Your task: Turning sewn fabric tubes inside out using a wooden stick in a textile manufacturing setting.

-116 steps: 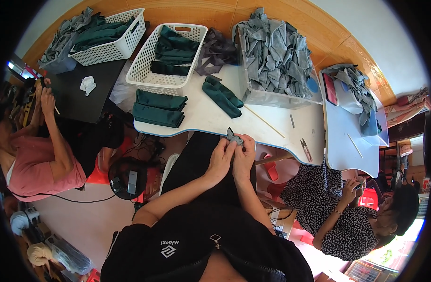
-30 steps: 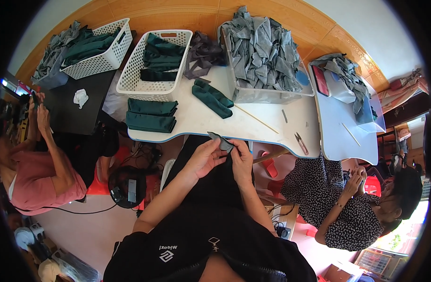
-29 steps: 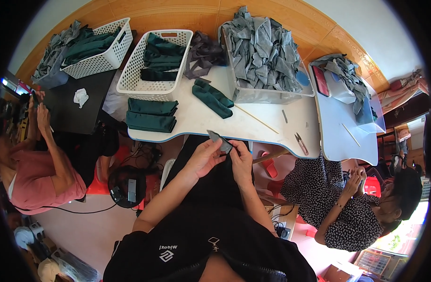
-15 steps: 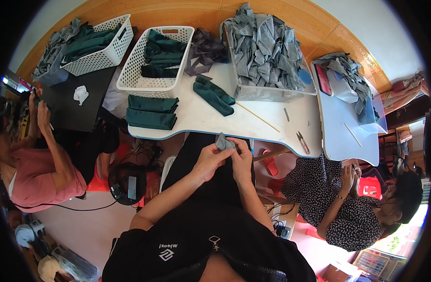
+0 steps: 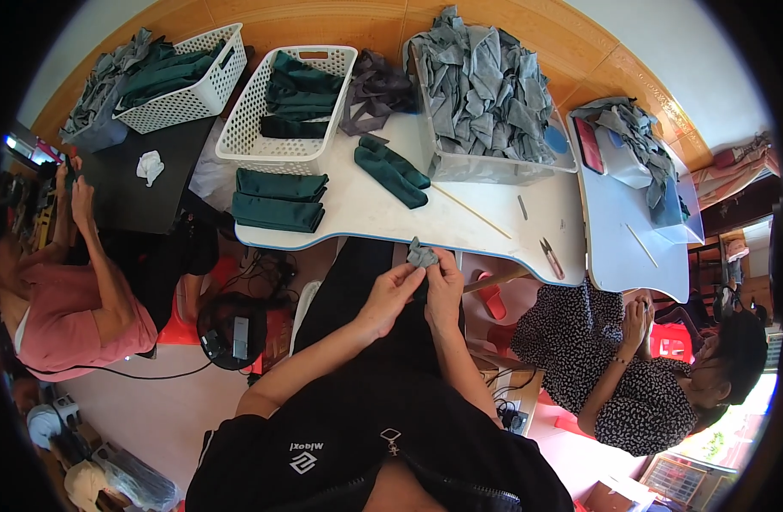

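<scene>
A small, crumpled piece of grey-green fabric (image 5: 420,254) is pinched between my two hands, just off the front edge of the white table and above my lap. My left hand (image 5: 393,295) grips its lower left part with thumb and fingers. Close against it, my right hand (image 5: 443,286) pinches the right side. The fingertips nearly meet, and part of the fabric is hidden behind them. On the table beyond lie a folded dark green velvet piece (image 5: 392,172) and, to its left, two stacked dark green pieces (image 5: 279,201).
A clear bin (image 5: 494,173) heaped with grey fabric and a white basket (image 5: 272,158) of green pieces stand at the back. A thin stick (image 5: 471,211) and thread snips (image 5: 552,258) lie on the table (image 5: 374,224). Co-workers sit at left (image 5: 84,320) and right (image 5: 613,375).
The fabric has gone from a smoother folded shape to a bunched one and sits slightly farther right. Both hands have shifted a little, still holding it.
</scene>
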`<state>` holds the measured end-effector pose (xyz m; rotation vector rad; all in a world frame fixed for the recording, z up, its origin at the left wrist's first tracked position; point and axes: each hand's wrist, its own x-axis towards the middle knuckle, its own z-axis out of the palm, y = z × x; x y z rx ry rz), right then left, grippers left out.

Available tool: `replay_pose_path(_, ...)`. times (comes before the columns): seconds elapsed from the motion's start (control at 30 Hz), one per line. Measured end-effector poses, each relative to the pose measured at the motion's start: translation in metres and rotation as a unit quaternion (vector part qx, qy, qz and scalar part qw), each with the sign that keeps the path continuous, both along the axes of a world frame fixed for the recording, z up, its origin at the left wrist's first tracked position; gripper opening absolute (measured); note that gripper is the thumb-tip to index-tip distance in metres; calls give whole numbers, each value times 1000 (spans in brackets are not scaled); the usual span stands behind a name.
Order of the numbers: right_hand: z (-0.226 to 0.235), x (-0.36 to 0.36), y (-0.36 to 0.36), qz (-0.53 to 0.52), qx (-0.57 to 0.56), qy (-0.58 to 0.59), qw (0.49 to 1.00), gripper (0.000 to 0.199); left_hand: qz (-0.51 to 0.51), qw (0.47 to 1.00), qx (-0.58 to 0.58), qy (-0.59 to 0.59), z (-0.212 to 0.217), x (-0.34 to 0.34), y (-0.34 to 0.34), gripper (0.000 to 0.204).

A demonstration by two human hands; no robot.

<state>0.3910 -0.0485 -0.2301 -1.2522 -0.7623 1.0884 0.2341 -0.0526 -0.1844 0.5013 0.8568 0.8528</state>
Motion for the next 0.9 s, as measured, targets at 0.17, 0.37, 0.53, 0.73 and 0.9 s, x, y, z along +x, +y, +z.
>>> replay_pose_path(0.17,5,-27,16,-17,11,-112,994,32,75,979,147,123,-50,10,-10,45)
replay_pose_path(0.37,21,-37,-18,-41,2,-99,994,25,72,923,240,294,-50,-14,4,42)
replay_pose_path(0.53,5,-26,-38,72,-28,-178,981,20,35,876,314,365,-40,-44,33,48)
replay_pose_path(0.73,38,-12,-42,348,-187,147,907,18,-36,885,340,315,-27,-61,40,57)
replay_pose_path(0.9,47,-22,-54,536,-76,431,722,35,-152,857,419,257,-29,-63,23,54)
